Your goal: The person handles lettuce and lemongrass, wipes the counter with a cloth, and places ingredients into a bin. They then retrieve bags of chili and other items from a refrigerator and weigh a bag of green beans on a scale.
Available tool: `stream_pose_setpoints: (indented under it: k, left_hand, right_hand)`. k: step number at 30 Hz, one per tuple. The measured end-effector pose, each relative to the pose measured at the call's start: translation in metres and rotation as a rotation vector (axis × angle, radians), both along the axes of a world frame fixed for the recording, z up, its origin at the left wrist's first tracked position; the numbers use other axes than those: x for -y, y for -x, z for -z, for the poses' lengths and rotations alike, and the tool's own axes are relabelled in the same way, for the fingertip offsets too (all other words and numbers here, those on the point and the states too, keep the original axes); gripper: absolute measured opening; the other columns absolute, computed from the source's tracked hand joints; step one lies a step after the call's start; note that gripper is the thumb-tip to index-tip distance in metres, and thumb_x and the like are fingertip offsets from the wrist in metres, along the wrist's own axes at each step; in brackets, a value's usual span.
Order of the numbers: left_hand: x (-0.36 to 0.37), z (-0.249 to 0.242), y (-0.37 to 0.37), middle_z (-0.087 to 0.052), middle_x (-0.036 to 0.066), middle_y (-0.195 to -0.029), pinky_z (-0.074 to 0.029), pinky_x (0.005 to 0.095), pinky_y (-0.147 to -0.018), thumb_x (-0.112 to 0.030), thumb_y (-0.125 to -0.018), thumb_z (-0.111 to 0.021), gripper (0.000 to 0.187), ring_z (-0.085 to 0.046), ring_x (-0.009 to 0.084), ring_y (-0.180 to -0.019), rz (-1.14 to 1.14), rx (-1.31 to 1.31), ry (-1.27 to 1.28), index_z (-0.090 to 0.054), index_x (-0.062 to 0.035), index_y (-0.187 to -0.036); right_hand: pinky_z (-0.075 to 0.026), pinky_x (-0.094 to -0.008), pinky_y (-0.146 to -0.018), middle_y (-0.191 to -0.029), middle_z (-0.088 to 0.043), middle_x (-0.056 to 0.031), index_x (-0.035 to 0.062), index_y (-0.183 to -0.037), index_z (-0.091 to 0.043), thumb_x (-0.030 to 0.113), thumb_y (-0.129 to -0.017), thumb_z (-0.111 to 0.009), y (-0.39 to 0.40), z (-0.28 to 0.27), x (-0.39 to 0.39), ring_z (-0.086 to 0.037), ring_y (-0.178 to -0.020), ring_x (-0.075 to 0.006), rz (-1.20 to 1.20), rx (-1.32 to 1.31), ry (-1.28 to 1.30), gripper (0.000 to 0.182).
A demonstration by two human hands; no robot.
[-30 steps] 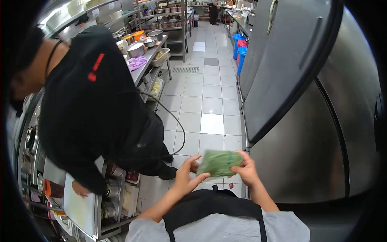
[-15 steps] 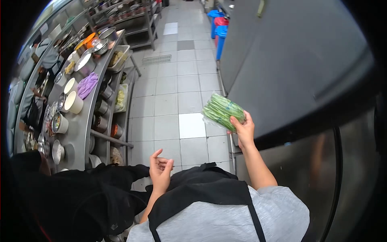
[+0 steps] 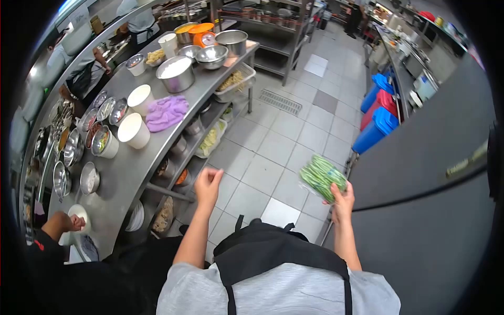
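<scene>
A clear plastic pack of green beans (image 3: 321, 177) is gripped in my right hand (image 3: 342, 202), with the thumb on top and the fingers beneath it. The pack is in the air over the tiled floor, a little left of the grey cabinet door (image 3: 425, 152). My left hand (image 3: 209, 185) is raised near the edge of the steel counter (image 3: 128, 181). Its fingers are curled in towards the thumb, and nothing shows in them.
The counter on the left bears a purple cloth (image 3: 167, 112), white tubs (image 3: 134, 131), a steel pot (image 3: 176, 74) and several bowls. A co-worker's hand (image 3: 76, 221) is over its near end. Blue bins (image 3: 379, 130) and a red bin stand ahead on the right.
My view has turned left, bringing more of the counter and a co-worker's hand into sight. My left hand has risen and its fingers have curled closer. The green beans stay in my right hand.
</scene>
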State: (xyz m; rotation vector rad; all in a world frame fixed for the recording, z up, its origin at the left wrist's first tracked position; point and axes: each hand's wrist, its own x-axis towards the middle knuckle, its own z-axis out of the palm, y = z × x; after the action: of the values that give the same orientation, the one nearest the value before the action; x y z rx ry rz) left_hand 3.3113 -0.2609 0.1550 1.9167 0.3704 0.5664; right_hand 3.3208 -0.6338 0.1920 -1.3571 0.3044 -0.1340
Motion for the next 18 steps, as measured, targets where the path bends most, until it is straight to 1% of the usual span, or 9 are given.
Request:
stream_pose_setpoints:
  k: [3, 7, 8, 9, 12, 13, 14, 17, 18]
  left_hand:
    - [-0.018, -0.033, -0.121, -0.053, 0.01, -0.065, -0.042, 0.0312, -0.055, -0.026, -0.08, -0.068, 0.031, -0.053, 0.0206, -0.057, 0.016, 0.088, -0.23, -0.054, -0.0002, -0.068]
    - [-0.047, -0.047, -0.274, -0.058, 0.015, -0.085, -0.043, 0.0421, -0.072, -0.02, -0.087, -0.052, 0.019, -0.056, 0.035, -0.085, 0.128, 0.112, -0.529, -0.06, -0.0024, -0.084]
    - [-0.057, -0.036, -0.312, -0.059, 0.016, -0.088, -0.044, 0.0422, -0.074, -0.016, -0.087, -0.05, 0.017, -0.056, 0.0348, -0.086, 0.103, 0.125, -0.635, -0.061, -0.0032, -0.089]
    - [-0.055, -0.051, -0.334, -0.059, 0.015, -0.091, -0.044, 0.0424, -0.077, -0.012, -0.086, -0.049, 0.017, -0.056, 0.0345, -0.089, 0.082, 0.068, -0.621, -0.061, -0.0025, -0.094]
    - [-0.085, -0.034, -0.423, -0.06, 0.015, -0.098, -0.045, 0.0421, -0.081, -0.008, -0.084, -0.048, 0.019, -0.055, 0.0343, -0.097, -0.033, 0.15, -0.749, -0.06, -0.0018, -0.098]
    - [-0.092, -0.039, -0.444, -0.06, 0.015, -0.102, -0.044, 0.042, -0.082, -0.007, -0.084, -0.048, 0.02, -0.054, 0.0344, -0.099, -0.063, 0.127, -0.788, -0.059, -0.0021, -0.1]
    - [-0.106, -0.041, -0.479, -0.058, 0.019, -0.109, -0.042, 0.0397, -0.09, -0.007, -0.084, -0.051, 0.024, -0.053, 0.0345, -0.105, -0.091, -0.046, -0.844, -0.057, 0.0023, -0.105]
    - [-0.143, -0.018, -0.525, -0.057, 0.019, -0.11, -0.042, 0.0402, -0.089, -0.007, -0.084, -0.051, 0.024, -0.053, 0.0336, -0.106, -0.093, -0.086, -1.114, -0.055, 0.0029, -0.106]
    - [-0.15, -0.016, -0.533, -0.061, 0.018, -0.102, -0.045, 0.0411, -0.083, -0.009, -0.082, -0.053, 0.02, -0.057, 0.0323, -0.099, -0.094, -0.11, -1.17, -0.059, -0.0005, -0.099]
  right_hand:
    - [-0.052, -0.0274, -0.044, -0.095, -0.061, -0.0085, 0.0025, -0.118, -0.047, 0.013, -0.08, -0.068, -0.059, -0.003, 0.014, -0.062, -0.072, -0.0168, 0.064, -0.024, 0.049, 0.044]
    - [-0.051, -0.0274, -0.043, -0.095, -0.06, -0.0086, 0.0021, -0.117, -0.047, 0.012, -0.081, -0.067, -0.144, 0.021, 0.023, -0.062, -0.072, -0.0171, 0.099, -0.133, 0.059, 0.042]
    - [-0.049, -0.0279, -0.042, -0.092, -0.06, -0.0067, 0.0052, -0.113, -0.049, 0.013, -0.082, -0.065, -0.169, 0.023, 0.021, -0.061, -0.071, -0.0159, 0.077, -0.15, 0.071, 0.035]
    - [-0.049, -0.0279, -0.042, -0.091, -0.06, -0.0066, 0.0052, -0.112, -0.049, 0.013, -0.082, -0.065, -0.186, 0.031, 0.021, -0.061, -0.071, -0.0158, 0.043, -0.163, 0.071, 0.035]
    - [-0.049, -0.0276, -0.043, -0.092, -0.06, -0.0066, 0.0046, -0.112, -0.049, 0.013, -0.082, -0.065, -0.288, 0.025, 0.002, -0.061, -0.07, -0.0154, -0.039, -0.131, 0.059, 0.035]
    - [-0.049, -0.0274, -0.044, -0.092, -0.06, -0.0067, 0.0045, -0.112, -0.048, 0.013, -0.083, -0.065, -0.324, 0.016, -0.007, -0.061, -0.07, -0.0152, -0.107, -0.081, 0.032, 0.035]
    - [-0.05, -0.0272, -0.045, -0.092, -0.06, -0.0068, 0.0044, -0.112, -0.048, 0.012, -0.083, -0.064, -0.376, 0.01, -0.023, -0.061, -0.071, -0.0151, -0.187, -0.062, 0.005, 0.034]
    - [-0.05, -0.0269, -0.046, -0.093, -0.061, -0.0072, 0.0042, -0.112, -0.048, 0.011, -0.084, -0.063, -0.458, -0.009, -0.052, -0.061, -0.071, -0.0149, -0.332, 0.0, -0.005, 0.034]
    - [-0.05, -0.0268, -0.046, -0.093, -0.061, -0.0073, 0.0041, -0.112, -0.047, 0.011, -0.084, -0.063, -0.48, -0.011, -0.064, -0.061, -0.072, -0.0149, -0.377, 0.024, -0.006, 0.033]
